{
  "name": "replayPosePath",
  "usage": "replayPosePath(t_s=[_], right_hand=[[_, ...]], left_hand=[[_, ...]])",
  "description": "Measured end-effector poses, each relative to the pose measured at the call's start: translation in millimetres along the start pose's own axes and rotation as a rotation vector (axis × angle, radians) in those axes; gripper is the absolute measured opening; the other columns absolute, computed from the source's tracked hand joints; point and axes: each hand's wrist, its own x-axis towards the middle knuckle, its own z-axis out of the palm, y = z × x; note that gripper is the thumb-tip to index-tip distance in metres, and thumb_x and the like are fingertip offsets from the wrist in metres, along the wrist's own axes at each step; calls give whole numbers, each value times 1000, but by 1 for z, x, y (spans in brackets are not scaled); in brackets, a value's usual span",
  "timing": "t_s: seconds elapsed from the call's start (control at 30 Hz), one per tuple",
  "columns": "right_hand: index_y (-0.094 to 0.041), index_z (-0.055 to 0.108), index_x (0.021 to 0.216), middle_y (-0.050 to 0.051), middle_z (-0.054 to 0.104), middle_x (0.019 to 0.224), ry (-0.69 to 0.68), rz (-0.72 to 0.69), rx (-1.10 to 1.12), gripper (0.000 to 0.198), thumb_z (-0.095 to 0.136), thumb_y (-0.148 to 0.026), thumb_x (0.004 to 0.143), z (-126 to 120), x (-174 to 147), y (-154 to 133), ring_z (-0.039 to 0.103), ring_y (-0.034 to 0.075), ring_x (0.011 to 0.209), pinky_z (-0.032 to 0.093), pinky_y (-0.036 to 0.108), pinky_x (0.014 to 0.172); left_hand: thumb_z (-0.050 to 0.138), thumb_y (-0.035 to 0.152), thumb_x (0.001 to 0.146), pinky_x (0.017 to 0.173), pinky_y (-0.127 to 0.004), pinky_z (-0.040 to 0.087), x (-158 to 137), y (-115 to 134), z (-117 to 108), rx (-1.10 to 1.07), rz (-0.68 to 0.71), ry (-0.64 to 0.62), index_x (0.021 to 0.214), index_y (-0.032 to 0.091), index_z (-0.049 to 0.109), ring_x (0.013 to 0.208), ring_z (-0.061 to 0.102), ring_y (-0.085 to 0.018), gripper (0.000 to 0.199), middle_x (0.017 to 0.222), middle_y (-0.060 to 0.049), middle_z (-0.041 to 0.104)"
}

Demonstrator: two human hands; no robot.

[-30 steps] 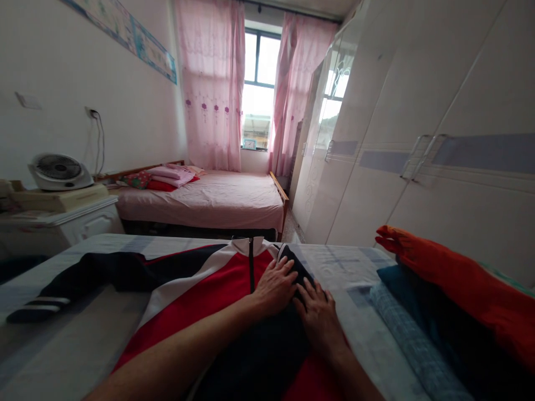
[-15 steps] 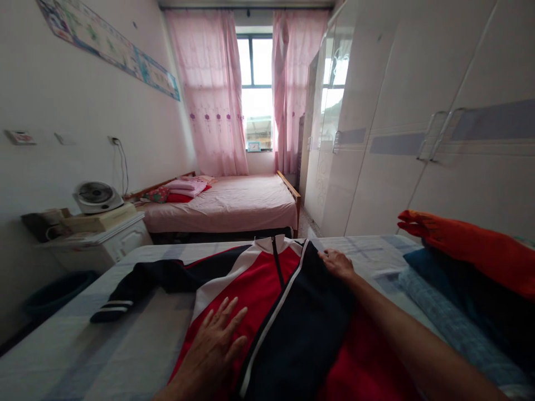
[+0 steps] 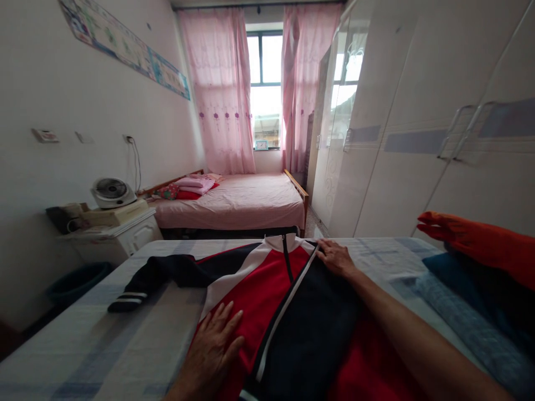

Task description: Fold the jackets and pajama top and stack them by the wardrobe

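Observation:
A red, navy and white zip-up jacket (image 3: pixel 254 289) lies flat on a checked blue-and-white bed sheet (image 3: pixel 104 345), collar away from me. Its navy right sleeve is folded across the front, while the other sleeve (image 3: pixel 154 278) stretches out to the left. My left hand (image 3: pixel 215 348) rests flat, fingers spread, on the red front panel near me. My right hand (image 3: pixel 336 259) presses palm down on the folded shoulder beside the collar. Neither hand grips anything.
Folded clothes, orange (image 3: pixel 480 242) over dark blue (image 3: pixel 468 278), are piled at the right of the bed. White wardrobes (image 3: pixel 418 139) line the right wall. Beyond are a pink bed (image 3: pixel 246 200), a bedside cabinet with a small fan (image 3: pixel 112 192), and pink curtains at the window.
A second ago both hands lay together on the folded sleeve at the chest. They have parted since: the left slid back onto the red panel, the right went up beside the collar.

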Motion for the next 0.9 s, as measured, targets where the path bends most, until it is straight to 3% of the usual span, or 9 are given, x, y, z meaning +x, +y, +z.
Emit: replayPosePath(t_s=[0.1, 0.2, 0.33, 0.4, 0.5, 0.6, 0.67, 0.77, 0.9], right_hand=[[-20, 44, 134, 9, 42, 141, -18, -38, -4, 49, 38, -40, 89, 3, -4, -3, 41, 24, 126, 34, 42, 99], [-13, 32, 141, 14, 31, 147, 48, -45, -20, 56, 30, -39, 91, 0, -24, 1, 30, 24, 134, 28, 43, 103], [-27, 37, 138, 2, 34, 147, 31, -197, -92, 51, 34, -42, 90, 0, -73, 25, 25, 20, 136, 21, 40, 109], [-26, 44, 134, 3, 41, 143, 3, -208, -133, 48, 35, -40, 89, 0, -95, 41, 31, 22, 134, 23, 43, 108], [-16, 47, 131, 12, 43, 141, 39, -141, -159, 49, 32, -36, 89, -6, -113, 50, 30, 28, 134, 25, 50, 106], [-17, 48, 131, 10, 42, 141, 101, -220, -93, 49, 36, -38, 89, -21, -123, 27, 27, 25, 136, 27, 45, 108], [-20, 48, 130, 6, 42, 142, 114, -320, -1, 47, 36, -40, 89, -30, -133, -4, 27, 22, 136, 27, 41, 109], [-23, 48, 130, 4, 41, 143, 90, -402, 126, 46, 36, -41, 90, -34, -152, -50, 27, 21, 136, 26, 41, 109], [-24, 49, 130, 4, 42, 142, -17, -408, 191, 44, 40, -39, 89, -13, -170, -78, 30, 23, 135, 30, 43, 107]], left_hand=[[39, 48, 89, 107, -51, 29, -2, 0, -6, 17, 7, -20, 134, 30, 43, 134, 30, -27, 49, 144, -5, 34], [37, 46, 90, 107, -50, 30, -12, -8, -7, -1, 30, -36, 133, 29, 44, 133, 32, -26, 47, 143, -4, 36], [42, 46, 88, 109, -51, 25, -33, -17, -6, -59, 34, -18, 136, 28, 39, 135, 28, -27, 52, 145, -3, 33], [44, 45, 87, 111, -49, 21, -41, -18, -8, -145, 33, 2, 136, 29, 40, 136, 27, -25, 52, 146, -2, 33], [47, 40, 86, 112, -42, 25, -40, -18, -18, -426, -49, 76, 123, 27, 58, 130, 38, -23, 40, 138, -2, 48], [52, 34, 84, 102, -32, 39, -25, -29, -31, -782, -334, 258, 106, 22, 66, 115, 54, -22, 29, 120, -3, 62], [49, 30, 87, 90, -31, 49, -8, -45, -39, -885, -525, 350, 109, 16, 62, 103, 61, -20, 29, 111, -6, 64], [45, 30, 92, 74, -32, 54, 20, -75, -49, -889, -703, 386, 113, 12, 55, 87, 64, -17, 29, 104, -8, 63], [54, 34, 88, 74, -36, 53, 52, -109, -61, -803, -837, 434, 112, 15, 55, 88, 61, -17, 30, 107, -7, 60]])
